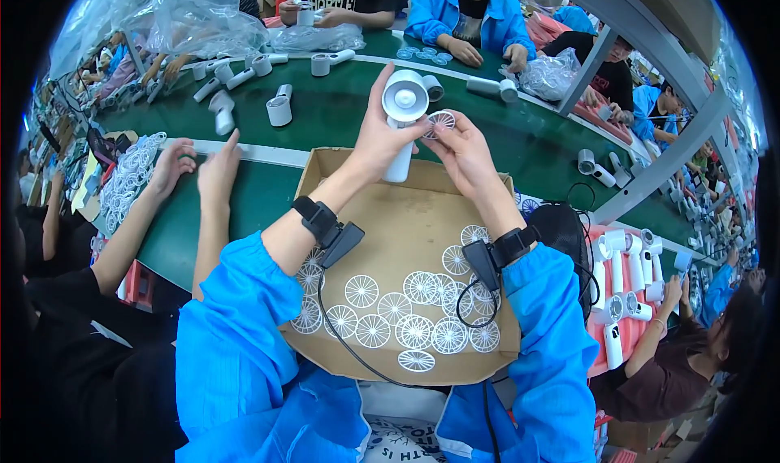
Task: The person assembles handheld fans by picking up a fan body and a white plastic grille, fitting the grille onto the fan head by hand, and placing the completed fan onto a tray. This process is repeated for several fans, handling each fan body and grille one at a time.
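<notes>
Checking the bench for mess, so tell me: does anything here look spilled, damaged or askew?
Nothing stands out. The left hand holds a white handheld fan upright, the right hand pinches a round grille beside its head, and more grilles lie flat, loosely overlapping, in the cardboard tray.

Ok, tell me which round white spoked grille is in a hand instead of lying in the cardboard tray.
The round white spoked grille pinched by the right hand, beside the white handheld fan in the left hand; the others lie flat.
</notes>
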The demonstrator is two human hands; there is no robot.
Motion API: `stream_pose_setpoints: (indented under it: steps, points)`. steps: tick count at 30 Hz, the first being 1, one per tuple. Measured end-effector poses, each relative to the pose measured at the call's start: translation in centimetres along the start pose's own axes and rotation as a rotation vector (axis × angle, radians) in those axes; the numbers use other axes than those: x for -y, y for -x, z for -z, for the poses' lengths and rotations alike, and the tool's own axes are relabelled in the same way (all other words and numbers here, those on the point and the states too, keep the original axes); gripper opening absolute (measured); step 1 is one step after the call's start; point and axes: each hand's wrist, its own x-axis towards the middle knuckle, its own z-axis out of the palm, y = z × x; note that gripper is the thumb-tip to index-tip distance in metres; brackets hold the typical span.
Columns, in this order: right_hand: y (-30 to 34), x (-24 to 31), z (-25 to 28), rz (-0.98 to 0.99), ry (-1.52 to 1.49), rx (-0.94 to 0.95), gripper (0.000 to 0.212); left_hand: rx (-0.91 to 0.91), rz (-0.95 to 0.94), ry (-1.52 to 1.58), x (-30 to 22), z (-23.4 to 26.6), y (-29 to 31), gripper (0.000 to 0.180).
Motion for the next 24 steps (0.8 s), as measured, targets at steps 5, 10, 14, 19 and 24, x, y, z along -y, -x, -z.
stream_pose_setpoints:
  steps: [5,10,14,19,24]
  points:
    - [0.0,0.0,-0.5,0.031,-0.086,0.035,0.020,-0.048,-0.110,-0.052,-0.6,-0.2,0.2,0.096]
    - [0.3,0.4,-0.6,0.027,0.012,0.061,0.020,-0.034,-0.222,-0.223,0.5,0.3,-0.4,0.095]
    - [0.7,1.8,-1.0,-0.067,-0.071,0.124,0.030,-0.052,-0.176,-0.127,0.2,0.6,-0.3,0.094]
    - [0.7,2.4,-0.5,-0.151,-0.119,0.184,0.042,-0.042,-0.045,-0.037,-0.4,0.6,-0.1,0.094]
    - [0.1,0.5,-1.2,0.291,0.573,-0.153,0.035,-0.069,0.232,-0.007,0.2,0.4,-0.3,0.089]
